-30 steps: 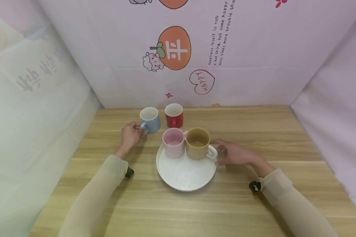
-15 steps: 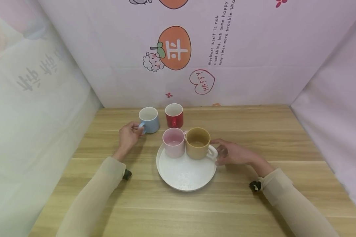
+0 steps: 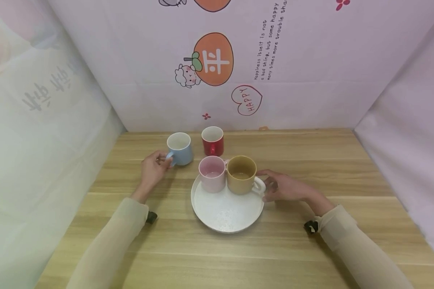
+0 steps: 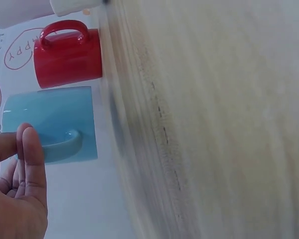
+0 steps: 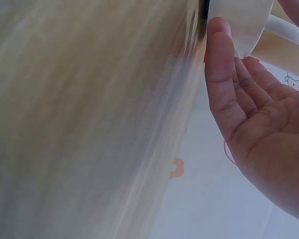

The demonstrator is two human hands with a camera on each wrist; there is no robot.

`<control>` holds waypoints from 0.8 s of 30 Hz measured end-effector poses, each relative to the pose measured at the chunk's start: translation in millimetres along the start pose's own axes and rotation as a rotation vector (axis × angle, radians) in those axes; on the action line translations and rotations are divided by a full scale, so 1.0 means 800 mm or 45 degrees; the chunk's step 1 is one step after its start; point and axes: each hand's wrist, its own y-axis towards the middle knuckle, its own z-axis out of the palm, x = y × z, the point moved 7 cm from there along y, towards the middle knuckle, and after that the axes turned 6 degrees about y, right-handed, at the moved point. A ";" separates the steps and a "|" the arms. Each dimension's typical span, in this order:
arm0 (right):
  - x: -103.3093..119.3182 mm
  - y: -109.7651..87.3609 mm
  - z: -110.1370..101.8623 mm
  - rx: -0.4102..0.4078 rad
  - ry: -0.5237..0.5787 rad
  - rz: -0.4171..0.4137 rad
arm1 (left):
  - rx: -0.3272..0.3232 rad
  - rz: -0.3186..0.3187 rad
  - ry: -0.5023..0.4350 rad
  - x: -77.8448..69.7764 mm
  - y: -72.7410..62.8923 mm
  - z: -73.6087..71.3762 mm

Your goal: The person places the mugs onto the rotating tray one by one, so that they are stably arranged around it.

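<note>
one blue mug (image 3: 182, 154): near the far edge of the tabletop (image 3: 209, 261), toward its left corner; handle (image 4: 65, 148) pinched between thumb and fingers of the left hand (image 3: 153, 169).
one red mug (image 3: 217, 147): just beside it, same edge.
one white tray (image 3: 226, 214): mid-tabletop; pink mug (image 3: 212, 180) and tan mug (image 3: 239, 184) on its far half.
right hand (image 3: 285, 188): at tray's right rim, fingers spread, loosely bent.

Cloth-lined booth (image 3: 311, 104), room type unclear: wood-grain table (image 3: 217, 265), pale draped walls (image 3: 405, 120) (cartoon fruit (image 3: 224, 48) printed on).
</note>
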 end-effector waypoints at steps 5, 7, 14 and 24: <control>0.001 0.000 -0.001 -0.003 -0.004 -0.020 | 0.045 -0.051 -0.006 -0.006 -0.009 -0.002; 0.003 -0.001 -0.001 -0.003 -0.008 -0.031 | 0.070 -0.072 -0.002 -0.008 -0.014 -0.002; 0.005 -0.002 -0.001 0.002 -0.009 -0.051 | 0.100 -0.063 -0.017 -0.018 -0.027 -0.005; 0.002 -0.001 0.000 0.000 -0.022 -0.025 | 0.077 -0.030 -0.038 -0.030 -0.042 -0.015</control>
